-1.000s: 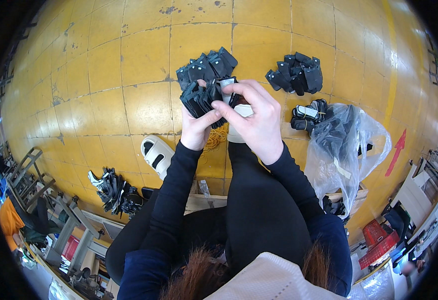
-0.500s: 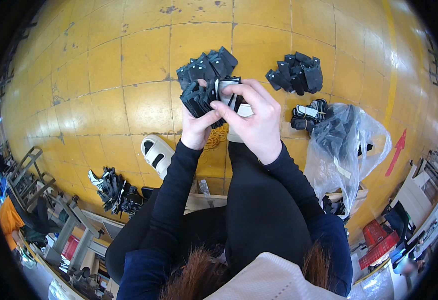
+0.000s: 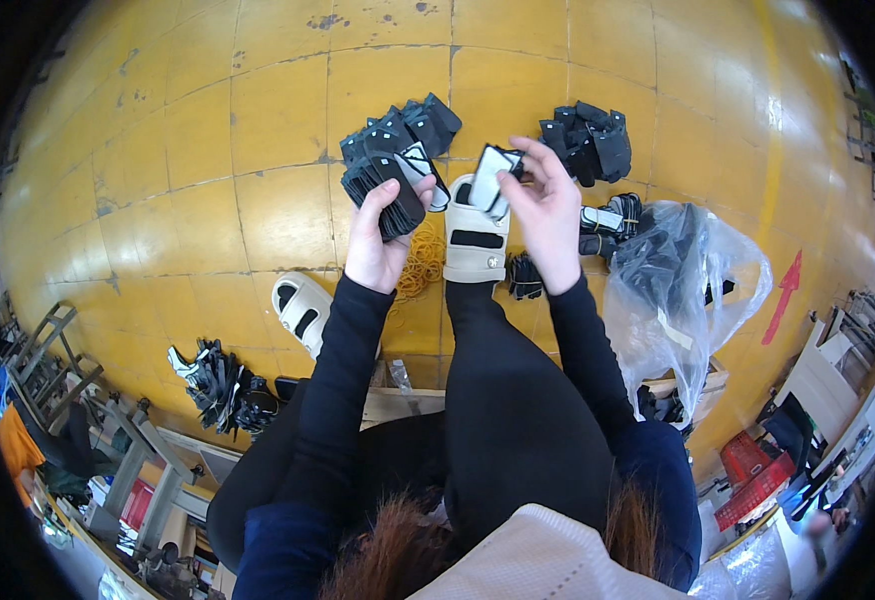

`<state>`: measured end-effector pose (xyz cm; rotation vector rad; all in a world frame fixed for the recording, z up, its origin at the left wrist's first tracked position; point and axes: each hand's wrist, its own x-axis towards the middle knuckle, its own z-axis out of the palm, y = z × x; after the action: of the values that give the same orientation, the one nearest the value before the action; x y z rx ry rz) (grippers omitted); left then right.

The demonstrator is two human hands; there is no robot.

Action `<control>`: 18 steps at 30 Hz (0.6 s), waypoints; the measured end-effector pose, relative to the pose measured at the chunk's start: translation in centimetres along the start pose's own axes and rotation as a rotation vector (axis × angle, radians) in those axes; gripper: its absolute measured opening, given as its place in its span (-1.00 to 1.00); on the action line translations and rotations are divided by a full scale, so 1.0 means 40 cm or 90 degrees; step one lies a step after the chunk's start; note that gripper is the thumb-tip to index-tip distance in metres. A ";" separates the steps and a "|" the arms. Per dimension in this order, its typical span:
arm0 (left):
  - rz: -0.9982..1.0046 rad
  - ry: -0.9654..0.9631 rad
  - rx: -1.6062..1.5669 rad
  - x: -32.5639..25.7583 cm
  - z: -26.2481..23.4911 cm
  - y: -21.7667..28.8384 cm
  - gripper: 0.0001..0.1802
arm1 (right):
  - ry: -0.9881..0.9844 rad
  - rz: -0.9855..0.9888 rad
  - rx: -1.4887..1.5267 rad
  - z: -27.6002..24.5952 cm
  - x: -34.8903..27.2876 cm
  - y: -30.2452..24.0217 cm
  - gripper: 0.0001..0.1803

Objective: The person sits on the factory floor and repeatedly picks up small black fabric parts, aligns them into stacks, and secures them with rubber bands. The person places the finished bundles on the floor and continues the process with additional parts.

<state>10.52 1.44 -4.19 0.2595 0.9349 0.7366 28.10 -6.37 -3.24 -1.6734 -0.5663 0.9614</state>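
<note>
My left hand (image 3: 378, 250) is closed round a thick stack of flat black fabric pieces (image 3: 390, 200) with rounded ends, the thumb pressing on top. One white-faced piece (image 3: 418, 165) sticks out at the far side of that stack. In my right hand (image 3: 553, 220), between thumb and fingers, is a small bunch of white-faced pieces with black edges (image 3: 491, 180), held apart from the stack. Just beyond my left hand, a pile of similar black pieces (image 3: 428, 120) lies on the floor. How many pieces each hand holds cannot be made out.
A second black pile (image 3: 588, 140) lies at the far right, banded bundles (image 3: 613, 220) nearer. Beside them stands a clear plastic bag (image 3: 668, 290). Yellow rubber bands (image 3: 421, 262) lie between two beige slippers (image 3: 478, 262). More strips (image 3: 220, 385) are at the left.
My hands have moved apart. The right hand has drawn a small white-faced bunch away to the right, while the left keeps the black stack. The slipper between them now shows.
</note>
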 end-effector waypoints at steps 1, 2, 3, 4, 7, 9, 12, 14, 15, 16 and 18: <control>-0.005 -0.001 0.003 0.001 -0.003 0.005 -0.55 | -0.009 -0.022 -0.109 -0.032 0.027 0.034 -0.64; -0.005 -0.019 -0.002 0.003 -0.006 0.009 -0.57 | 0.030 -0.047 -0.246 -0.060 0.050 0.073 -0.66; -0.015 -0.016 0.004 0.005 -0.008 0.012 -0.58 | 0.061 -0.089 -0.368 -0.087 0.074 0.115 -0.69; -0.020 -0.015 0.005 0.006 -0.011 0.014 -0.58 | 0.122 -0.173 -0.475 -0.110 0.101 0.158 -0.69; -0.055 -0.022 -0.023 0.007 -0.021 0.017 -0.58 | 0.173 -0.174 -0.639 -0.167 0.145 0.258 -0.66; -0.081 -0.035 -0.054 0.009 -0.029 0.016 -0.57 | 0.142 -0.163 -0.613 -0.163 0.144 0.291 -0.67; -0.109 -0.022 -0.088 0.011 -0.037 0.008 -0.51 | 0.102 -0.135 -0.485 -0.118 0.120 0.269 -0.67; -0.107 -0.060 -0.120 0.012 -0.040 0.005 -0.50 | 0.058 -0.119 -0.401 -0.063 0.091 0.222 -0.65; -0.104 -0.085 -0.140 0.014 -0.041 0.003 -0.49 | -0.003 -0.071 -0.249 -0.029 0.069 0.195 -0.64; -0.111 -0.077 -0.156 0.016 -0.040 0.002 -0.50 | -0.144 0.103 0.023 -0.007 0.041 0.165 -0.65; -0.098 -0.090 -0.114 0.019 -0.039 0.002 -0.50 | -0.289 0.306 0.255 0.032 0.005 0.110 -0.65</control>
<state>9.53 1.87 -5.55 0.0799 0.7405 0.6456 26.74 -6.89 -7.58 -1.2464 -0.2322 1.7070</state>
